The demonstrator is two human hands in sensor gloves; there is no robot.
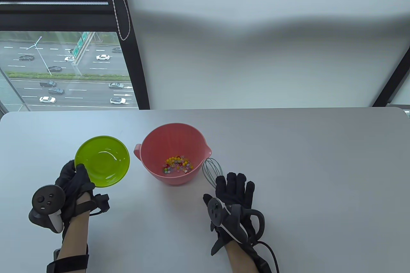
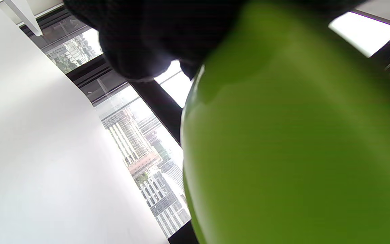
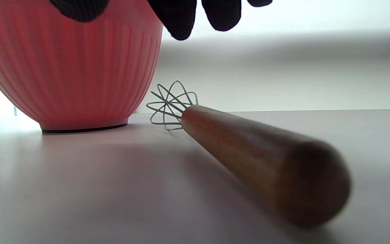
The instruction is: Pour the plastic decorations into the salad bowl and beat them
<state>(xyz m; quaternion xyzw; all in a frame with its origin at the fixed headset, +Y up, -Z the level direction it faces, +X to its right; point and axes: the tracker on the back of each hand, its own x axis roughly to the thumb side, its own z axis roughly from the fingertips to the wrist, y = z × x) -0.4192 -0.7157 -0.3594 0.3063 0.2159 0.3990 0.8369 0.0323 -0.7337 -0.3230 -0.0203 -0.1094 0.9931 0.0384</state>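
A pink ribbed salad bowl (image 1: 150, 148) with a spout stands mid-table and holds a small heap of coloured plastic decorations (image 1: 178, 164). My left hand (image 1: 74, 179) grips the near rim of an empty green bowl (image 1: 105, 157), which is tilted and held left of the pink bowl; the green bowl (image 2: 300, 142) fills the left wrist view. A whisk (image 1: 212, 168) with a wooden handle (image 3: 259, 159) lies flat on the table beside the pink bowl (image 3: 69, 67). My right hand (image 1: 233, 186) hovers over the handle with straight fingers (image 3: 178, 17), holding nothing.
The white table (image 1: 320, 164) runs to a window edge at the back. A window (image 1: 64, 68) shows a road far below on the left. A white blind covers the rest of the back.
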